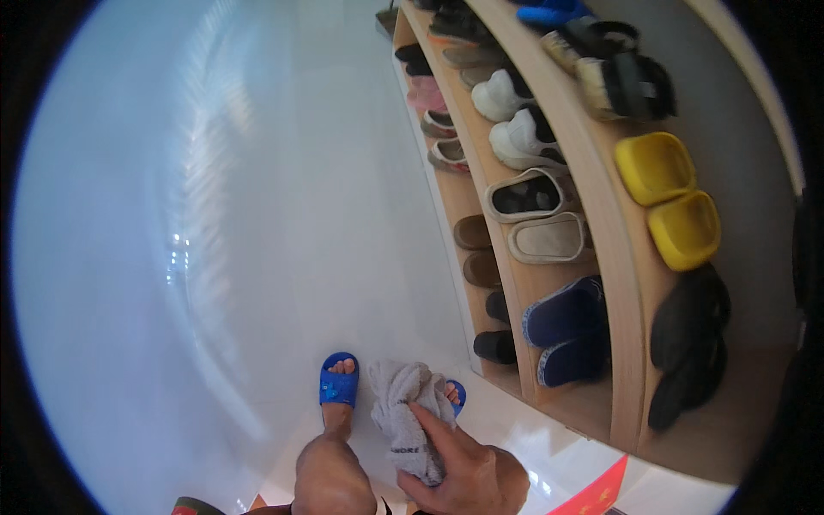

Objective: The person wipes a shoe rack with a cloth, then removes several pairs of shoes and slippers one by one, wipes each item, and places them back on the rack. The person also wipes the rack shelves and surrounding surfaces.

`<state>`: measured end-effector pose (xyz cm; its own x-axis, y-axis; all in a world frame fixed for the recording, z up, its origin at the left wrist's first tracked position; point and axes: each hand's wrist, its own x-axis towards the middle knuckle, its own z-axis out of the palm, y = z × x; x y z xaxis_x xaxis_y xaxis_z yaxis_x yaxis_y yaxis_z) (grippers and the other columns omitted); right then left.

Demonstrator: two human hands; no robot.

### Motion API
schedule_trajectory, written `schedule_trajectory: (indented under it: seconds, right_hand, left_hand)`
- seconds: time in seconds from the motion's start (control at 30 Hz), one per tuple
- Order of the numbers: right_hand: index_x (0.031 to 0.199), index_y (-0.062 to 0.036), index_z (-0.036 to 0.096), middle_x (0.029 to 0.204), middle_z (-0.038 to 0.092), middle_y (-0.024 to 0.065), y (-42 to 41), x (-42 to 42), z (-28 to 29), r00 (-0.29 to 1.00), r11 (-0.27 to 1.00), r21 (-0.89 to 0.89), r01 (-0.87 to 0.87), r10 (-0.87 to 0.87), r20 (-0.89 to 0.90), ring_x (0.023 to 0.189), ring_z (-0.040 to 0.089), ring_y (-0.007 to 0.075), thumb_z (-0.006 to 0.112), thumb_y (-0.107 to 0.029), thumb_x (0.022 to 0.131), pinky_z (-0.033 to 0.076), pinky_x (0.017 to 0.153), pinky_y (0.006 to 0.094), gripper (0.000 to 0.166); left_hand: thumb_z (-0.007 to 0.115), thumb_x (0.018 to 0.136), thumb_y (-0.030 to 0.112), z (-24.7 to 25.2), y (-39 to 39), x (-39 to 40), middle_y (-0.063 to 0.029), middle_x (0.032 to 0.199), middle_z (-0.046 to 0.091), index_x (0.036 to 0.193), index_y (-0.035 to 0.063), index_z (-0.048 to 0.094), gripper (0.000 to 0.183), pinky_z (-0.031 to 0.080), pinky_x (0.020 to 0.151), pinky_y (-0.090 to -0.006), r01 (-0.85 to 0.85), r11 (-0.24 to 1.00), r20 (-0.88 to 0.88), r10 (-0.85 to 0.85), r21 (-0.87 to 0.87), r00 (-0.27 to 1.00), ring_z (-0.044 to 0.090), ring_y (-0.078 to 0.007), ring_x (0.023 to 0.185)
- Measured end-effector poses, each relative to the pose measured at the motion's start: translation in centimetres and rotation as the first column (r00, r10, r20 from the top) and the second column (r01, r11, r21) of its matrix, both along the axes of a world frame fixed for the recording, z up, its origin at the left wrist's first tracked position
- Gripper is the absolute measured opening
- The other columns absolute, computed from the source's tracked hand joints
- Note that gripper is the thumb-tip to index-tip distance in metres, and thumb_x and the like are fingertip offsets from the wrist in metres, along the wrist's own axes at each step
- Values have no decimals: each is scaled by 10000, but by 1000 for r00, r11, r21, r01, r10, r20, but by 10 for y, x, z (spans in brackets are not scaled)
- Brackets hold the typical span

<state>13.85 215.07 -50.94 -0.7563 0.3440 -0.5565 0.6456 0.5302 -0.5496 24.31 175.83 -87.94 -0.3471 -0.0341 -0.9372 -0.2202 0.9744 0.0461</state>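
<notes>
A bunched light gray cloth [409, 418], fuzzy like a towel and bearing dark writing, is gripped between the thumb and fingers of my right hand [460, 467] at the bottom centre. The cloth hangs above the floor between my feet and partly covers one of them. I wear blue slides: one slide [330, 388] shows in full, the other slide [458, 398] only in part behind the cloth. My left hand is out of view. Before me lie the pale, shiny floor and, to the right, an open wooden shoe rack.
The shoe rack [627, 360] holds several pairs: yellow clogs [685, 228], dark blue slippers [563, 328], beige slip-ons [547, 238], white sneakers [515, 135] and black footwear [689, 347]. A red paper-like item [595, 489] lies at the bottom right. A green-rimmed object [196, 505] is at the bottom left.
</notes>
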Motion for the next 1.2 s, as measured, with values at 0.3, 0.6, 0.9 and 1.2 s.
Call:
schedule_trajectory:
  seconds: [0.3, 0.6, 0.9, 1.2]
  right_hand:
    - [1521, -68, 486, 1323, 672, 225, 11, -60, -146, 843, 894, -389, 223, -377, -384, 1199, 686, 349, 757, -142, 838, 539, 1004, 400, 738]
    - [1444, 6, 529, 1314, 669, 196, 18, -65, -16, 865, 868, -314, 385, -458, -207, 1227, 653, 281, 737, -138, 821, 509, 1028, 382, 672]
    - [1457, -23, 557, 1373, 630, 208, 65, -136, 134, 919, 889, -385, 249, -342, -195, 1321, 606, 326, 698, -77, 749, 467, 1100, 379, 724]
    - [1485, 10, 510, 1378, 647, 202, 180, -197, 361, 740, 938, -36, 344, -295, -604, 1049, 718, 350, 792, -249, 872, 592, 886, 423, 723]
  left_hand:
    - [678, 932, 354, 123, -22, -24, -426, 1348, 478, 1607, 108, 189, 868, 509, 961, -577, 135, 984, 190, -111, -118, 976, 636, -516, 1125]
    - [730, 917, 458, 303, -49, -95, -516, 1471, 365, 1692, 144, 1, 1110, 466, 1024, -674, 413, 905, 380, -347, -103, 857, 587, -610, 1217]
    - [801, 813, 472, 393, -39, -252, -501, 1441, 414, 1687, 100, 16, 1233, 488, 1036, -617, 464, 872, 400, -373, -158, 837, 585, -575, 1246]
    - [835, 766, 477, 449, 90, -416, -500, 1446, 411, 1684, 75, 6, 1300, 505, 1038, -574, 513, 823, 438, -379, -242, 815, 586, -555, 1258]
